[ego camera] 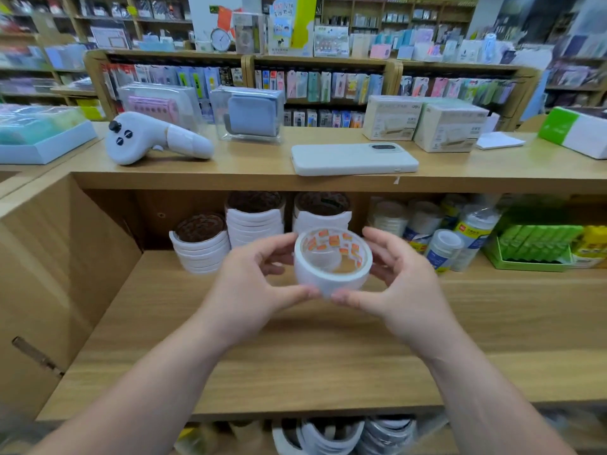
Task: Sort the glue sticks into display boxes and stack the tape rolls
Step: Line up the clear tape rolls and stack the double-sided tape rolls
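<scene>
A white tape roll (328, 277) with orange labels inside its core hangs above the wooden shelf (230, 339). My left hand (253, 284) grips its left side and my right hand (394, 284) grips its right side, thumbs meeting under it. Behind it stand stacks of white tape rolls: a low stack (200, 247), a taller one (254, 218) and a third (320, 211) partly hidden by the held roll. A green display box of glue sticks (532, 247) sits at the right of the shelf.
Bottles and wrapped rolls (460, 238) stand right of the stacks. A yellow box (591, 247) is at the far right. On the top counter lie a white controller (154, 139), a phone (354, 159) and cream boxes (423, 123). More tape rolls (345, 435) lie on the shelf below.
</scene>
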### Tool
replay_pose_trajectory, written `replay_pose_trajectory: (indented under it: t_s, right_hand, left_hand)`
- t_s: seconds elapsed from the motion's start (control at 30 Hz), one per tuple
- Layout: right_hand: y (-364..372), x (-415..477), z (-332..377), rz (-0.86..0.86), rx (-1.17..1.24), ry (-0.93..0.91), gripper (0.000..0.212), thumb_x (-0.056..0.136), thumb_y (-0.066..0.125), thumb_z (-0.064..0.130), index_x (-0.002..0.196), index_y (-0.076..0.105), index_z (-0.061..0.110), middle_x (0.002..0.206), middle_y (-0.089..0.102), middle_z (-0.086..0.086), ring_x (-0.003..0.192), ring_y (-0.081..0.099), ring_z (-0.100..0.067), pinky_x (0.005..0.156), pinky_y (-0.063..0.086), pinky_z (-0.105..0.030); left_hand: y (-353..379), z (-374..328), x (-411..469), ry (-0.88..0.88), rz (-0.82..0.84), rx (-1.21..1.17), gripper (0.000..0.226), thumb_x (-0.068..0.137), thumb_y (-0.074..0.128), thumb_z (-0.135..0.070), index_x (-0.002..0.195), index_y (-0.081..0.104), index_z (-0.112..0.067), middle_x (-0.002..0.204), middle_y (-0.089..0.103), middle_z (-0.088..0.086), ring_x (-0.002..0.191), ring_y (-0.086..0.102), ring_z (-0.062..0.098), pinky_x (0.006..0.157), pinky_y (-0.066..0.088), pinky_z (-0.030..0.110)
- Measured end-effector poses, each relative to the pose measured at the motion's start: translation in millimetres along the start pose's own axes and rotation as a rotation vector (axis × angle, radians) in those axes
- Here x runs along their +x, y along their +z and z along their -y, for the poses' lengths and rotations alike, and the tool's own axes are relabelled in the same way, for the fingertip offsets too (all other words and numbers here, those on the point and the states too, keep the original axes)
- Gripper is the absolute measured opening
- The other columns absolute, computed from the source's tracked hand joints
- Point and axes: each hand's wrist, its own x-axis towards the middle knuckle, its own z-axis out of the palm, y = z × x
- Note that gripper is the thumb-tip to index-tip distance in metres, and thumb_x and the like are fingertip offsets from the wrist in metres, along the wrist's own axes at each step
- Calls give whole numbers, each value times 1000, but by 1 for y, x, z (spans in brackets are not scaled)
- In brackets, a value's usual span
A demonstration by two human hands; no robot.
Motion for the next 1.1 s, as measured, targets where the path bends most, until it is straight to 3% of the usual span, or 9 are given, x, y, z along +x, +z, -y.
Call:
replay_pose_trajectory:
  t_s: [0.07,0.13,0.2,0.3,0.47,0.67,0.73,0.9,1.1]
  right_hand:
    - [-6,10,7,-45,21,-30,110,40,97,30,139,52,15,127,67,3,115,64,-1,99,51,-23]
    - [-10,17,12,-91,34,-48,108,40,95,36,138,53,16,126,68,4,114,64,0,95,51,-19]
    - [-14,21,14,-117,45,-57,103,44,96,33,136,55,17,124,68,4,113,64,0,95,52,-20]
    - [-17,23,11,-121,31,-81,94,50,100,22,134,57,19,124,69,4,115,64,-3,99,52,-27]
    - [-19,16,7,-138,74,-116,84,54,97,13,128,58,23,120,70,8,113,65,-1,95,52,-20]
    - [-16,28,9,-202,141,-145,82,53,96,27,126,60,24,118,72,8,115,65,-7,94,51,-22]
    - [-14,28,8,-208,135,-158,81,55,97,22,126,60,24,118,72,8,115,65,-6,95,51,-21]
    - [-7,23,3,-214,111,-153,82,56,98,19,129,60,18,118,71,6,114,65,-4,97,52,-25]
    - [-4,22,7,-231,65,-149,87,53,99,30,130,61,17,118,71,8,114,65,-5,99,54,-32]
  left_hand:
    - [6,-7,10,22,-41,-25,77,57,93,-30,128,63,-28,111,74,-13,101,69,4,86,52,21]
    - [12,-11,17,22,-82,-11,84,59,92,-41,135,60,-23,121,69,-13,106,67,3,89,54,24]
    - [17,-11,19,10,-117,37,96,57,82,-62,139,57,-22,127,65,-13,110,64,0,92,54,25]
    - [22,-12,15,-16,-131,63,98,56,75,-72,140,57,-24,125,65,-13,110,62,-3,95,54,27]
    - [30,-8,7,-24,-151,-51,87,59,80,-63,134,62,-22,114,71,-8,106,67,6,94,56,36]
    - [32,-13,18,-15,-206,52,93,57,72,-71,136,60,-25,120,65,-12,109,61,-1,93,51,23]
    - [29,-12,19,-15,-211,56,96,57,72,-72,139,57,-24,126,63,-12,112,59,-2,95,50,21]
    - [34,-10,13,59,-168,-78,81,68,82,-52,137,58,-19,125,69,-8,117,64,14,98,53,45]
    - [34,-6,14,57,-148,-165,77,73,82,-45,139,57,-16,129,68,-4,120,64,18,101,51,48]
